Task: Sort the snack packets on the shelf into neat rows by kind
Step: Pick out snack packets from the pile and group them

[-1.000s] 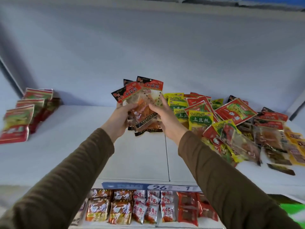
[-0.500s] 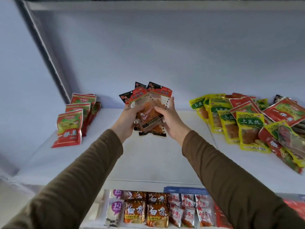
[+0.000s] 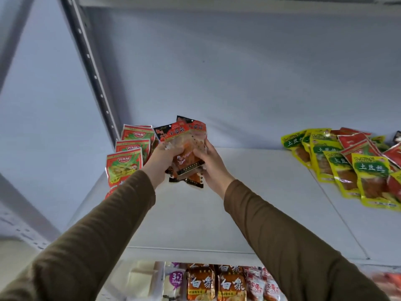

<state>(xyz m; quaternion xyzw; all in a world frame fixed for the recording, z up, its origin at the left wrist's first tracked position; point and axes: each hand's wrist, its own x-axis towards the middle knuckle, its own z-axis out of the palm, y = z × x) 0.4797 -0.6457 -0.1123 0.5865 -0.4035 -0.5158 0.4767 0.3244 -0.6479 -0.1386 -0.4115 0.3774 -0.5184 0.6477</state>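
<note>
Both hands hold one bundle of red-and-black gluten snack packets (image 3: 184, 148) above the white shelf (image 3: 249, 192): left hand (image 3: 161, 164) and right hand (image 3: 211, 168) each curled round a side. The bundle hangs just right of the red-and-green packet row (image 3: 128, 157), well left of the yellow-green potato packets (image 3: 347, 170). Step in hand: placing. Next move likely calls for squaring the bundle and setting it down beside the row.

I see my left hand (image 3: 161, 158) and right hand (image 3: 211, 165) gripping a bunch of red-topped packets (image 3: 184, 148) above the white shelf (image 3: 249, 203), between red-green packets (image 3: 127, 157) and yellow-green packets (image 3: 347, 170).
</note>
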